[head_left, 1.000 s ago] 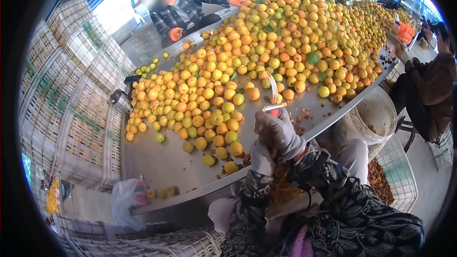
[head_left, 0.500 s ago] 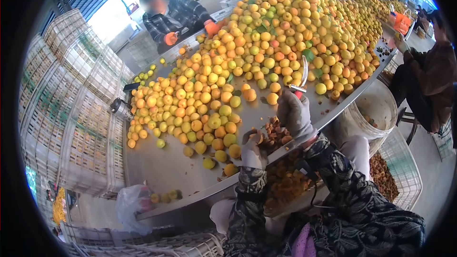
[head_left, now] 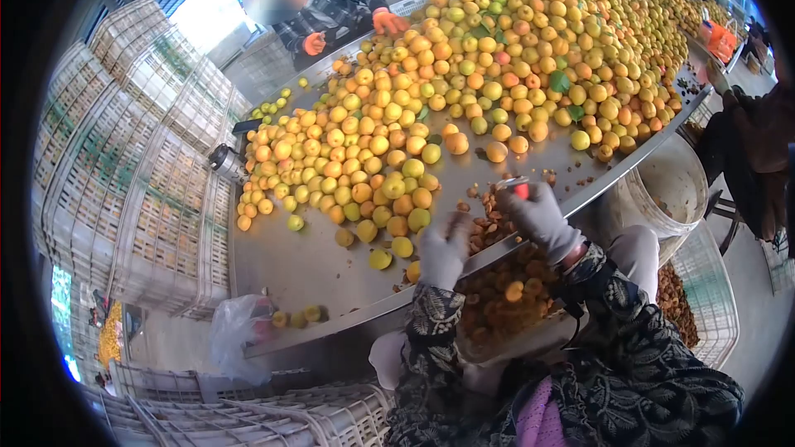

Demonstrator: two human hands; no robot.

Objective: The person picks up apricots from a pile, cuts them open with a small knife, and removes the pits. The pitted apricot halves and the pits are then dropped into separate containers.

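Observation:
My gloved left hand (head_left: 444,252) is over the near metal edge of the table, with fingers apart and no fruit visible in it. My gloved right hand (head_left: 542,219) is closed on a red-handled knife (head_left: 520,190); its blade is hard to make out now. Between the hands, a small pile of brown apricot pits (head_left: 490,228) lies on the table. Below the edge, by my lap, a container holds split apricots (head_left: 497,319), with one bright apricot half (head_left: 514,290) above or on top of them. Whole apricots (head_left: 393,188) lie just beyond my left hand.
A large heap of apricots (head_left: 530,41) covers the far part of the metal table (head_left: 306,273). Stacked plastic crates (head_left: 124,174) stand left. A white bucket (head_left: 662,186) and a crate of brown pits (head_left: 675,306) are at right. Across sits a person in orange gloves (head_left: 389,21).
My left hand has opened from a curled grip. My right hand has turned, and the upright curved blade no longer shows. A bright apricot half appears below. The view has shifted slightly.

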